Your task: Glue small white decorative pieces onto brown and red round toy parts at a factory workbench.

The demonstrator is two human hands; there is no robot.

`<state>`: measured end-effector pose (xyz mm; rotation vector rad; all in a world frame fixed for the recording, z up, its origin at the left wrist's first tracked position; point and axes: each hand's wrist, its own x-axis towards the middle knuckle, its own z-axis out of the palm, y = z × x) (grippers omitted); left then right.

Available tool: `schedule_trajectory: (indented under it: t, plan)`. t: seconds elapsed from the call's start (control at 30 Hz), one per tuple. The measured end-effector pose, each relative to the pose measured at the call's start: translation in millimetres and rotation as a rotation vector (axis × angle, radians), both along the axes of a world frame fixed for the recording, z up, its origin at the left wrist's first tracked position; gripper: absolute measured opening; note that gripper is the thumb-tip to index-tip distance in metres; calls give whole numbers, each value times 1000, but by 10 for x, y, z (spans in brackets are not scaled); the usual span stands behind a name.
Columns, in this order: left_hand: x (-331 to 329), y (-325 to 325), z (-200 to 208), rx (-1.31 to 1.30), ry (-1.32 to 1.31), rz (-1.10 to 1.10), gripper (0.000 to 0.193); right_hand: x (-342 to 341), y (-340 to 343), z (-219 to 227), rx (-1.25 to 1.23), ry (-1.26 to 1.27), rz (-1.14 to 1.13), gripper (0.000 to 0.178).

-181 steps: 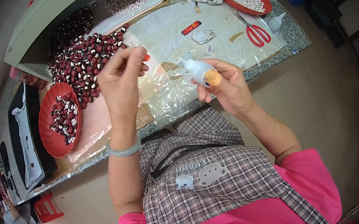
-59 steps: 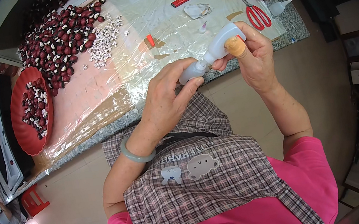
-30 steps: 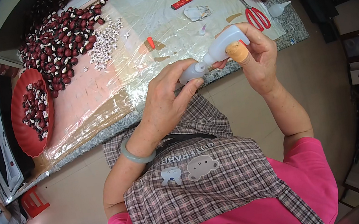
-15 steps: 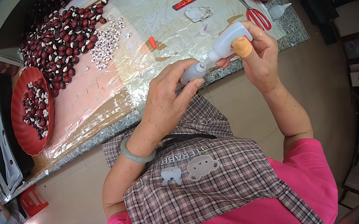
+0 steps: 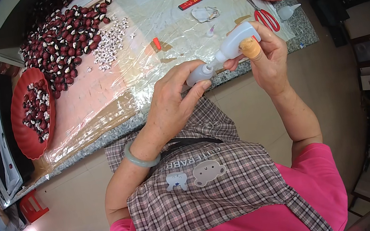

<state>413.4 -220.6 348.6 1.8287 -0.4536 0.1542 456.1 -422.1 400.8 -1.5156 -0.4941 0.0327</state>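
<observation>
"Head view: what's in the hands?"

"Left hand (image 5: 173,93) curled round the small bottle (image 5: 197,76); right hand (image 5: 270,57) wrapped round the large bottle (image 5: 232,42), its tip pointing left, at the small one's mouth."

"Where?"

"By the near edge of the table (image 5: 302,31), right of the red cap (image 5: 157,43), nearer than the scissors (image 5: 256,8)."

Table (image 5: 303,28) holds 2 red dishes (image 5: 16,109).

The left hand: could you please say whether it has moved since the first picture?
Yes: against the red scissors, the left hand has moved rightward and toward the person.
</observation>
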Motion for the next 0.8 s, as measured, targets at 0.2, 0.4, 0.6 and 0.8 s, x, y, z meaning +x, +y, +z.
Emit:
schedule_trajectory:
  t: [0.2, 0.4, 0.6, 0.8]
  plan:
    - [-4, 2, 11, 4, -5, -5, 32, -10, -1, 5, 1, -6, 4, 28]
    - [-25, -12, 46, -42, 85, 1, 28, -9, -11, 11, -11, -8, 9, 27]
    - [-10, 2, 36, -20, 50, -7, 29, -15, 0, 20, -14, -8, 4, 28]
    - [-25, -2, 40, -25, 50, -4, 30, -20, 4, 20, -18, -16, 6, 29]
